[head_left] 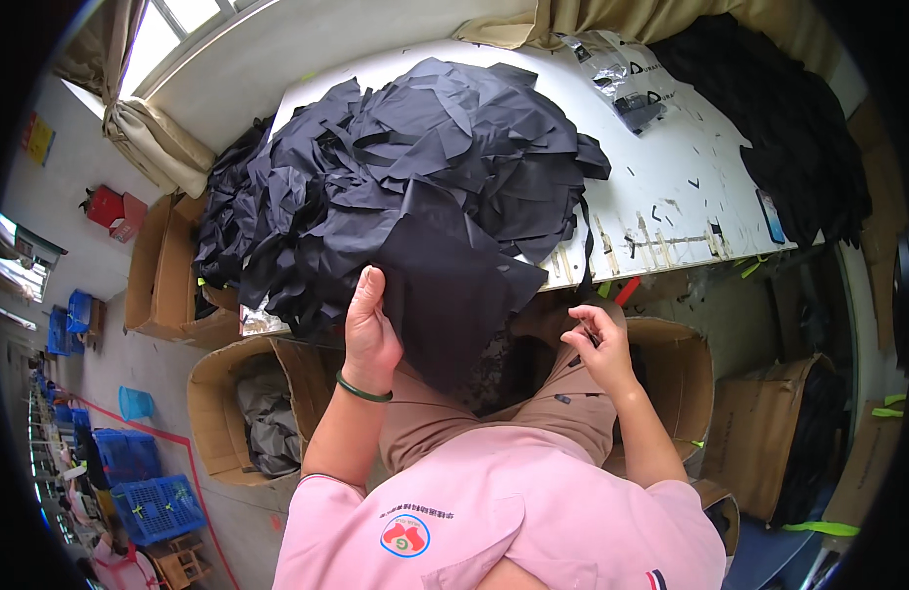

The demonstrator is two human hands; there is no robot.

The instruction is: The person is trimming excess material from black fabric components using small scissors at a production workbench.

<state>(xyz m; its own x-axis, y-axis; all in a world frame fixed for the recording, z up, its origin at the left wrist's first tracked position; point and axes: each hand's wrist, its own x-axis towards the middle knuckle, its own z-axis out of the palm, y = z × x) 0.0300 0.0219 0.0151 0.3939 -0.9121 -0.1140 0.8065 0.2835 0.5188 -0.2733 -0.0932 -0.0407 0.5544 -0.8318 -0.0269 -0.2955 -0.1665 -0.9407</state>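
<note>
One cardboard box (213,418) holds grey cloth (270,418); left hand (374,334) grips black fabric (440,295), right hand (604,352) pinches something dark (593,340)

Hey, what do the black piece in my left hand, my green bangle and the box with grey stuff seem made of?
Black piece: probably thin, matte synthetic fabric; it droops softly. Green bangle: perhaps stone, glass or plastic; smooth, firm-looking ring. Box: likely cardboard; matte, brown, flat-panelled.

White table (661,192): carries a heap of black fabric (454,128).
Clear bag (622,84): lies right of the heap.
Dark cloth (774,123): sprawls farther right of the heap.
</note>
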